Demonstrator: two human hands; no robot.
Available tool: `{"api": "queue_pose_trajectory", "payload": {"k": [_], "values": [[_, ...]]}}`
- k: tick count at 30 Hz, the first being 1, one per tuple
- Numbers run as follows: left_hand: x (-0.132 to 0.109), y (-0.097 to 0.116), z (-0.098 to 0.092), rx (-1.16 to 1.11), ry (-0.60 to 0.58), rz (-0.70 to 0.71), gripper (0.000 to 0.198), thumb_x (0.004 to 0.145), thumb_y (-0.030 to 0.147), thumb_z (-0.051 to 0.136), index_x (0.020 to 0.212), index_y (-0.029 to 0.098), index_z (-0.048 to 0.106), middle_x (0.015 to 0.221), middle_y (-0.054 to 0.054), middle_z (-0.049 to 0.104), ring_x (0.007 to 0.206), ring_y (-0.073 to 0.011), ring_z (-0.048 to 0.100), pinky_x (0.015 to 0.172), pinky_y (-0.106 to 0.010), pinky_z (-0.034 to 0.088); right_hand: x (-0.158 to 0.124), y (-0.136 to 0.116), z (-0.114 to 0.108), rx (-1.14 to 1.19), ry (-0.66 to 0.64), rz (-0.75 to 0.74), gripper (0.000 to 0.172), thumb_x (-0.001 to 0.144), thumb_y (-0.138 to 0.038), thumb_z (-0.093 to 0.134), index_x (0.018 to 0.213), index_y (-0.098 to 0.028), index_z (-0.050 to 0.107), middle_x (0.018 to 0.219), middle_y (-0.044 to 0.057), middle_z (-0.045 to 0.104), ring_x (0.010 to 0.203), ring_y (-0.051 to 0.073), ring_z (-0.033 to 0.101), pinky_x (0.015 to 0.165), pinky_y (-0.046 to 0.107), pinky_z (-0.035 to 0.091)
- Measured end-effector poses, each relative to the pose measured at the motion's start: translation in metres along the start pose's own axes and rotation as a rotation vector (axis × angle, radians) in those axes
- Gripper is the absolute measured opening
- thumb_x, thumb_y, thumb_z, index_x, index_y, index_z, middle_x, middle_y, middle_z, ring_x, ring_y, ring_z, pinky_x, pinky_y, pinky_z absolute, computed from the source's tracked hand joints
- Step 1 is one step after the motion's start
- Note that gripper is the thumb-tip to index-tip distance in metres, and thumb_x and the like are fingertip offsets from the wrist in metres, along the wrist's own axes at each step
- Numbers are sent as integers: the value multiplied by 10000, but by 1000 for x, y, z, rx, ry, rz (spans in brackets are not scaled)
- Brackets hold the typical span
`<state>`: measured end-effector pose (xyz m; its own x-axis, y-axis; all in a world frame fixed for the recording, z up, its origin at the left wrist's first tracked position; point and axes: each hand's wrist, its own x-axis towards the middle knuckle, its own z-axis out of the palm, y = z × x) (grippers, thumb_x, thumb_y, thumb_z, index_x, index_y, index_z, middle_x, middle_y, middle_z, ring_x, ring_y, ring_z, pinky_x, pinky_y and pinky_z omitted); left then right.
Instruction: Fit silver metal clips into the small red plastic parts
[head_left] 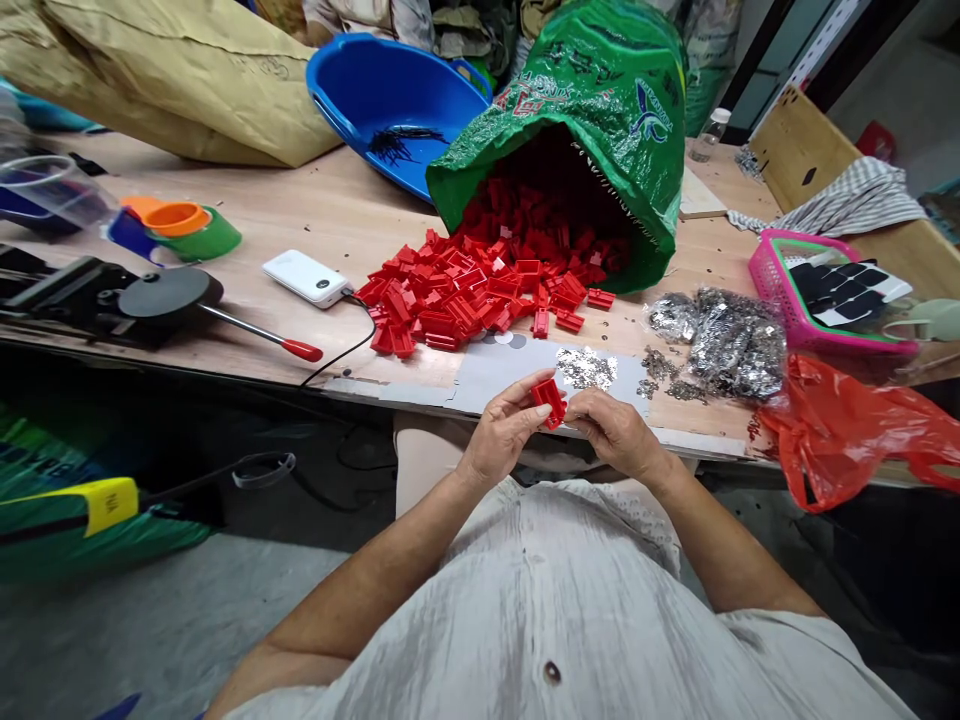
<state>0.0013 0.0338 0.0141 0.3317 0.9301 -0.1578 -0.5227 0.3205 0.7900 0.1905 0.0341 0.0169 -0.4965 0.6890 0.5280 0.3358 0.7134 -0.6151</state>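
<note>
My left hand (504, 428) is closed on a small red plastic part (550, 402) at the table's front edge. Close against the part's right side, my right hand (616, 430) has its thumb and fingers pinched together; whatever they hold is too small to make out. Just beyond the hands lies a little spread of shiny metal pieces (587, 368) on a grey sheet (480, 378). A large heap of similar red plastic parts (450, 295) spills from the mouth of a green woven sack (555, 85).
Bags of metal pieces (735, 340), a pink basket (772, 285) and a red plastic bag (847, 430) are on the right. Leftward are a white power bank (306, 277) with a cable, a lever tool (172, 295) and a blue basin (337, 85).
</note>
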Motion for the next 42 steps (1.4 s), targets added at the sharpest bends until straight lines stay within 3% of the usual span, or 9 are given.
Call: {"api": "queue_pose_trajectory", "payload": {"k": [7,10,14,19,24,30,37,42], "values": [[0,-5,-1,70,-54,24,458,725,217,764,1177,230,693,1016,-53,742,967,-204,662,903,-322,491,-7,0,-3,66,5,169,87,946,-192,544,1023,-232,544,908,33,624,797,152,587,709,277,488],[4,-11,-9,146,-65,67,491,722,210,767,1204,231,672,1030,-50,729,964,-192,658,912,-317,489,-12,2,-3,35,-6,270,129,958,-222,522,1083,-223,549,948,41,609,801,154,573,738,289,484],[15,-18,-27,405,-81,146,555,740,208,756,1277,228,617,1058,-52,699,955,-168,644,920,-301,483,-19,8,0,-58,-22,332,256,992,-227,428,1202,-217,573,1045,87,578,993,195,572,888,349,477],[29,-19,-45,827,-104,284,386,752,200,717,1136,198,673,1080,-73,672,985,-188,631,896,-290,487,-27,18,10,-174,-67,422,263,959,-232,502,1193,-227,621,983,77,647,905,201,624,823,340,502],[35,-12,-45,1034,-195,269,342,764,176,659,1105,199,655,1037,-51,698,926,-183,647,871,-290,486,-28,24,17,-248,-122,460,183,933,-234,558,1064,-232,685,988,55,712,895,196,663,800,315,504],[41,-7,-46,1079,-275,266,305,763,221,673,1066,192,657,1022,-44,699,906,-179,643,845,-279,483,-26,27,20,-261,-151,416,201,932,-205,553,1082,-228,684,1005,55,713,908,186,661,804,299,502],[45,-9,-51,1069,-277,253,314,747,235,697,1054,186,663,1013,-41,704,891,-176,647,841,-274,484,-27,30,23,-268,-160,376,198,948,-192,527,1068,-216,682,986,61,699,922,178,656,834,293,507],[45,-7,-49,1047,-268,258,310,724,235,712,1030,191,679,966,-31,713,852,-174,645,819,-272,478,-24,21,25,-289,-151,435,188,936,-163,531,1032,-215,685,992,63,695,930,179,650,832,296,503]]}}
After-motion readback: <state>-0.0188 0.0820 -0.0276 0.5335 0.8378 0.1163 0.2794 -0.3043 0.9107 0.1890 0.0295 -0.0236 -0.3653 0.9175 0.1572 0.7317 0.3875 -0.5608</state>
